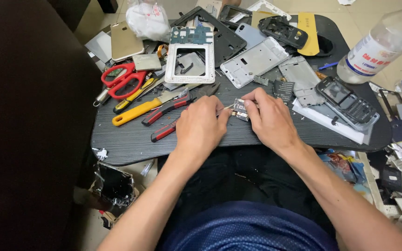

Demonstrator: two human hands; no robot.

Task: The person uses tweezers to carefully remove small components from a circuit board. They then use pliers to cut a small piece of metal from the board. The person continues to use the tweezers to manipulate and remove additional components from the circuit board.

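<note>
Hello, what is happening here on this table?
A person sits at a dark tray table covered with phone parts. Both hands meet over a small circuit board: the right hand pins it down, while the left hand works at its edge with a thin tool. Red pliers and red scissors lie unused on the left.

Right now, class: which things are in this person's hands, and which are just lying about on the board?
In hand:
left hand, with a thin tool
right hand
small circuit board

Lying about:
red scissors
red-handled pliers
yellow-handled knife
white phone frame
keypad phone
plastic bottle
</note>
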